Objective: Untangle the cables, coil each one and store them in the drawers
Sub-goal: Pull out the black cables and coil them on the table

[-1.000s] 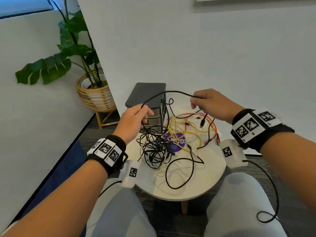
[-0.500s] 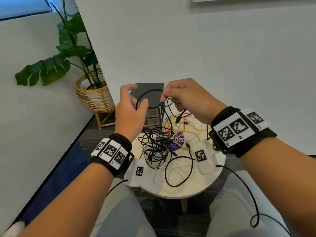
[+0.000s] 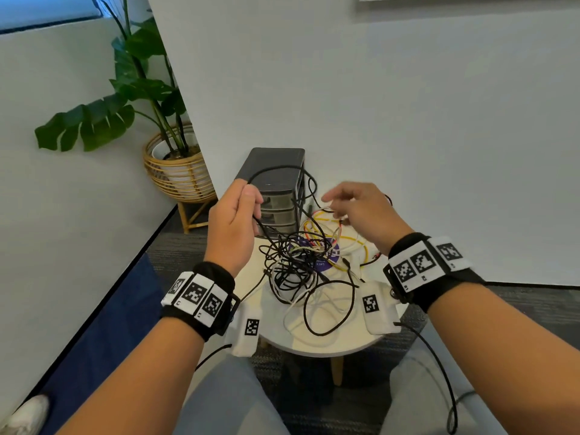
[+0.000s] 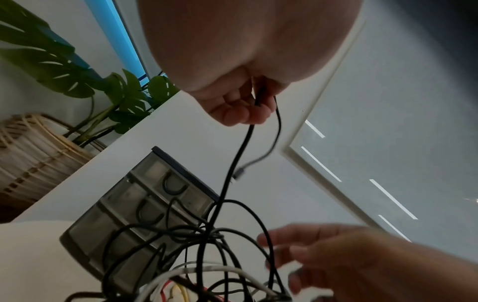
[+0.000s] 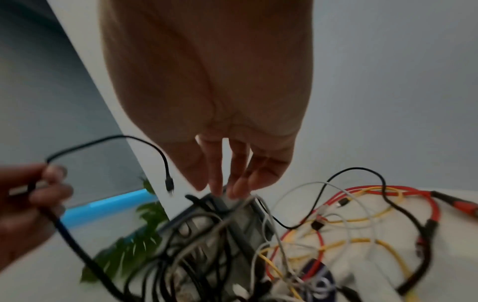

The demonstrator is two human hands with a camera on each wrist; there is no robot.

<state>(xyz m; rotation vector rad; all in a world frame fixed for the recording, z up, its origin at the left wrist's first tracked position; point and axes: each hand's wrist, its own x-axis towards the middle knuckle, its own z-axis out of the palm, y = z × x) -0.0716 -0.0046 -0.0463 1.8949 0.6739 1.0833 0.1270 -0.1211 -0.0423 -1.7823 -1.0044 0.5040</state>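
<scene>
Pinching the black cable (image 3: 276, 167) near its free plug with curled fingers, the left hand (image 3: 232, 224) lifts this light, limp strand from the tangle (image 3: 298, 262) on the counter (image 3: 329, 343), while the right hand (image 3: 361, 211) hovers open-fingered, best gripping nearer the knot.

hands: 2 (image 3: 232, 224) | drawer unit (image 3: 276, 183): 1 | table (image 3: 329, 346): 1 | plant (image 3: 103, 120): 1
</scene>
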